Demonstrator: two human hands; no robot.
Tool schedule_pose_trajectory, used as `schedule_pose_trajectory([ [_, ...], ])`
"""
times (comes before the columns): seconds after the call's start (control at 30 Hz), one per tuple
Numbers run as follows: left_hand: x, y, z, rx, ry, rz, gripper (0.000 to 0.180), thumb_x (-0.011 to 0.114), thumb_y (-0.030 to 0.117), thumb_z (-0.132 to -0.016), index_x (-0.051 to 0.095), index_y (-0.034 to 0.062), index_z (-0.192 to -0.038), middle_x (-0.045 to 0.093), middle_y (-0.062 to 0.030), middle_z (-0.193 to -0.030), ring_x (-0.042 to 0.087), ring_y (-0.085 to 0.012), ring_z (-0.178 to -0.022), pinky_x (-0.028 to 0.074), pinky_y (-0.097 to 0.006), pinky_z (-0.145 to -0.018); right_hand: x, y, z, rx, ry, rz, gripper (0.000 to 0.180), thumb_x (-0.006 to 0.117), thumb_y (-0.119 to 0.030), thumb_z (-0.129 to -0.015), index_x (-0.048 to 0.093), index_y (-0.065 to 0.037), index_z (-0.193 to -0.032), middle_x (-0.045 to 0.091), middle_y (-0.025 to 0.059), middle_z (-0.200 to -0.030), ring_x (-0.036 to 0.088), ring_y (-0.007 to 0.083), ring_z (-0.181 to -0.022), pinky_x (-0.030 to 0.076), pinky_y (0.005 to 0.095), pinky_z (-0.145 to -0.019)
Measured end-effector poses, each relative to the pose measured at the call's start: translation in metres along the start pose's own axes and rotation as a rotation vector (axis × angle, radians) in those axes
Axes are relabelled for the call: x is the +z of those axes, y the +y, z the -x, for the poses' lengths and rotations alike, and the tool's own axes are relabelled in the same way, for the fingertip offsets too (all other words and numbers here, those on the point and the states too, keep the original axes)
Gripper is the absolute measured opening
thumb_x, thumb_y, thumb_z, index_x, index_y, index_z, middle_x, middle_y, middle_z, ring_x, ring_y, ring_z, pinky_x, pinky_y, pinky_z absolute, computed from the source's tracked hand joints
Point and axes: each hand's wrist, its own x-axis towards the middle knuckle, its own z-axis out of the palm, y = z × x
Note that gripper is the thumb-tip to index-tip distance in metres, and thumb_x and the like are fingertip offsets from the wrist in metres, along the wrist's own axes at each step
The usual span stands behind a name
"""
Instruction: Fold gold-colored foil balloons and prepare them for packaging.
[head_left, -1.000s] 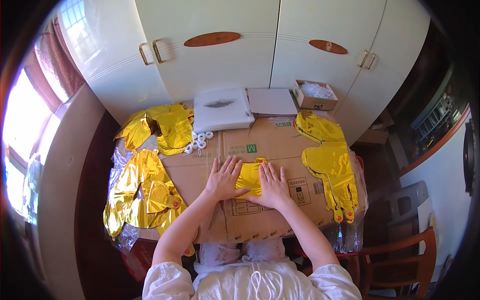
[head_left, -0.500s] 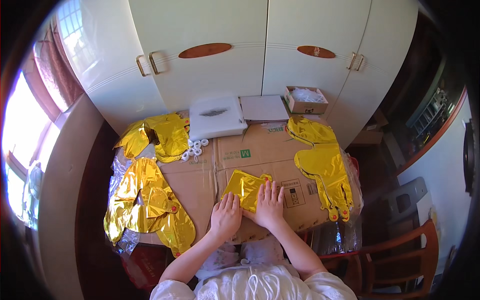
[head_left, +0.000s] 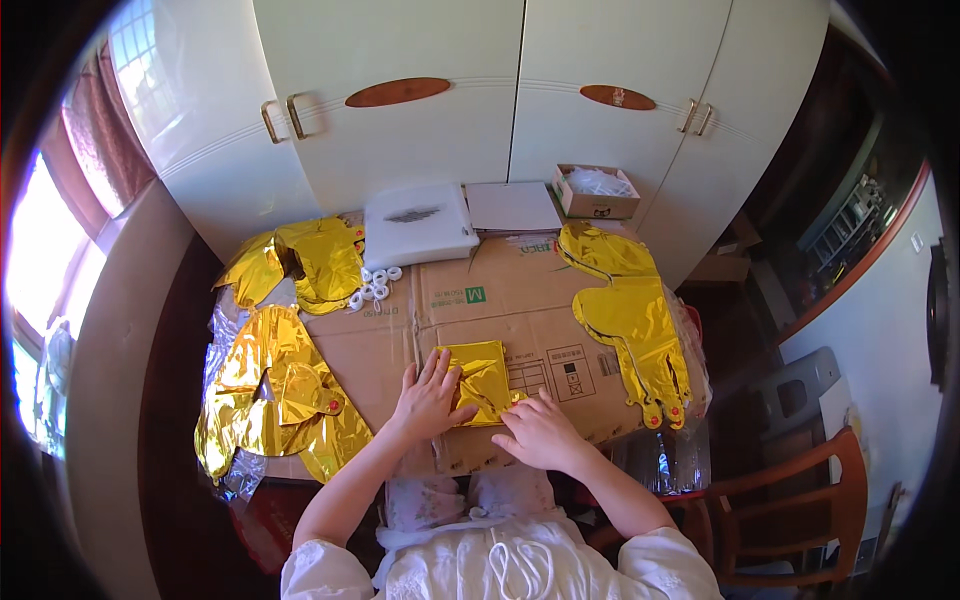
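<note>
A gold foil balloon (head_left: 478, 372), folded into a flat, roughly square packet, lies on the cardboard in front of me. My left hand (head_left: 428, 400) rests along its left edge, fingers stretched out and thumb on the foil. At the packet's lower right corner is my right hand (head_left: 545, 432), its fingertips by a small foil tab and its thumb held apart. On the right lies an unfolded gold foil balloon (head_left: 632, 325) with red spots at its lower end. More crumpled gold foil balloons (head_left: 265, 375) are spread at the left.
Cardboard (head_left: 450, 270) covers the table. Along the back stand a white wrapped box (head_left: 418, 222), a flat pale box (head_left: 512, 208) and an open carton (head_left: 597, 200) of clear plastic pieces. Several white rolls (head_left: 376, 285) sit back left. A wooden chair (head_left: 790, 490) stands right.
The folded packet has turned from slanted to nearly square with me. My left hand has moved left along its edge, and my right hand down to its lower right corner.
</note>
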Motion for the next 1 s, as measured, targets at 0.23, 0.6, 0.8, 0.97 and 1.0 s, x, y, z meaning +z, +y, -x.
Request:
schedule_pose_trajectory([
  [0.23, -0.008, -0.012, -0.020, 0.116, -0.056, -0.083, 0.091, 0.050, 0.068, -0.084, 0.034, 0.0018, -0.146, 0.027, -0.0162, -0.156, 0.020, -0.0307, -0.147, 0.012, -0.060, -0.115, 0.000, 0.070, -0.054, -0.138, 0.355, -0.213, 0.048, 0.059, -0.042, -0.090, 0.062, -0.004, -0.119, 0.061, 0.0158, -0.125, 0.056, 0.0307, -0.118, 0.043, 0.0421, -0.102],
  [0.6, -0.004, -0.012, -0.011, 0.110, -0.041, -0.117, 0.097, 0.049, 0.069, -0.083, 0.029, -0.0011, -0.147, 0.028, -0.0165, -0.156, 0.021, -0.0277, -0.147, 0.012, -0.056, -0.116, 0.019, 0.080, -0.066, -0.124, -0.069, 0.130, 0.121, 0.058, -0.080, -0.070, 0.020, 0.003, -0.150, 0.019, 0.0180, -0.158, 0.015, 0.0278, -0.148, 0.010, 0.0476, -0.120],
  [0.8, -0.015, -0.024, 0.001, 0.091, -0.065, -0.189, 0.087, 0.049, 0.067, -0.086, 0.033, 0.0087, -0.149, 0.032, -0.0076, -0.155, 0.023, -0.0259, -0.146, 0.015, -0.058, -0.115, 0.017, 0.077, -0.060, -0.080, -0.111, 0.155, 0.123, 0.056, -0.081, -0.070, 0.016, 0.003, -0.150, 0.015, 0.0185, -0.159, 0.013, 0.0286, -0.148, 0.008, 0.0472, -0.120],
  [0.97, -0.025, -0.037, -0.010, 0.021, 0.080, -0.249, 0.065, 0.056, 0.050, -0.090, 0.043, 0.0150, -0.143, 0.037, -0.0004, -0.153, 0.026, -0.0253, -0.145, 0.021, -0.060, -0.113, 0.020, 0.029, -0.037, 0.163, -0.081, 0.287, 0.117, 0.052, -0.079, -0.075, 0.025, 0.010, -0.146, 0.024, 0.0257, -0.154, 0.017, 0.0340, -0.147, 0.010, 0.0468, -0.120],
  [1.0, -0.024, -0.038, -0.010, 0.006, 0.116, -0.256, 0.062, 0.056, 0.046, -0.090, 0.045, 0.0133, -0.142, 0.038, -0.0021, -0.152, 0.028, -0.0254, -0.144, 0.022, -0.058, -0.113, 0.028, 0.021, -0.028, 0.178, 0.009, 0.259, 0.113, 0.051, -0.077, -0.078, 0.031, 0.014, -0.142, 0.028, 0.0278, -0.151, 0.019, 0.0361, -0.146, 0.012, 0.0466, -0.119],
])
